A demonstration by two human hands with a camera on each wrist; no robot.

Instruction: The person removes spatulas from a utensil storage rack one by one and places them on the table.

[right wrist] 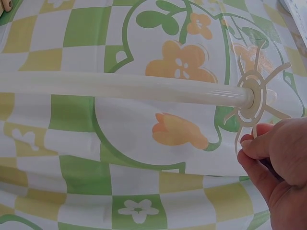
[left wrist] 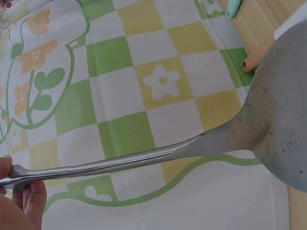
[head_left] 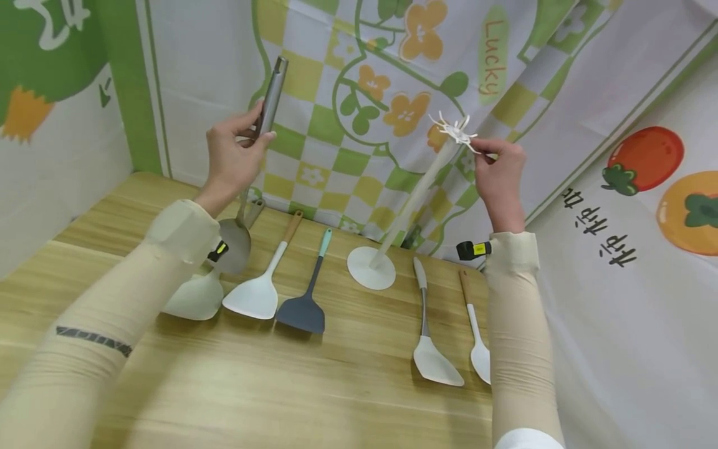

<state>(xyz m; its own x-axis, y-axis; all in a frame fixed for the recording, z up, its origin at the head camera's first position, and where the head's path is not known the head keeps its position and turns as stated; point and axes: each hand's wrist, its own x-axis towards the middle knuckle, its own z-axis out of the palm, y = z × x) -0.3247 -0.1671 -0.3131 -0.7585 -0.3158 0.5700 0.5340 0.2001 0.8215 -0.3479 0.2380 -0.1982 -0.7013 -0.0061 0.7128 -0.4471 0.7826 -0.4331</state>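
My left hand (head_left: 235, 146) grips a metal wok spatula (head_left: 272, 93) by its grey handle, holding it upright with the broad rounded blade hanging down. In the left wrist view, the spatula's blade (left wrist: 283, 110) fills the right side, and the fingers are round the handle's end. With thumb and fingers, my right hand (head_left: 501, 178) pinches one hook of the white hook ring (head_left: 455, 132) atop a utensil stand. The stand's pole (head_left: 412, 202) rises from a round white base (head_left: 370, 268) on the table. In the right wrist view, several thin hooks spread from the ring (right wrist: 252, 98).
On the wooden table (head_left: 252, 386) lie a pale spatula (head_left: 196, 298), a white spatula (head_left: 255, 296) and a dark spatula (head_left: 303, 312) left of the stand. To its right lie another white spatula (head_left: 434, 362) and a white spoon (head_left: 479, 358). A checked curtain (head_left: 314, 143) hangs behind.
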